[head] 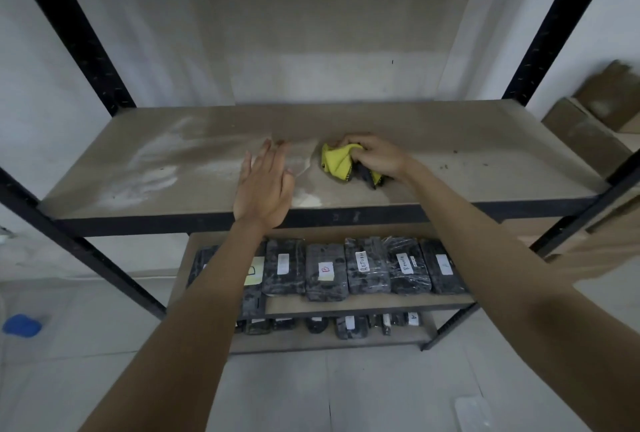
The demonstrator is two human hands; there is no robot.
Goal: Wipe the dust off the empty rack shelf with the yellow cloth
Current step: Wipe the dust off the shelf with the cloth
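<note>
A: From the head camera, where do we stand?

B: We have the yellow cloth (337, 163) bunched in our right hand (375, 157), fingers curled round it, pressing it onto the shelf (485, 168) a little right of the middle. Our left hand (265, 185) is flat with straight fingers, holding nothing, over the front of the board just left of the cloth; we cannot tell whether it touches the wood.

A: So which step is this?

B: We judge the wiping is under way but far from done. Pale dust (152, 171) lies in streaks over the left half, and dark specks (446, 166) sit to the right of the cloth.

A: And next?

B: Probably a firm sweep leftward through the streaks, so our left hand should get out of the path. The packages (327, 272) on the lower shelf could catch falling dust.
</note>
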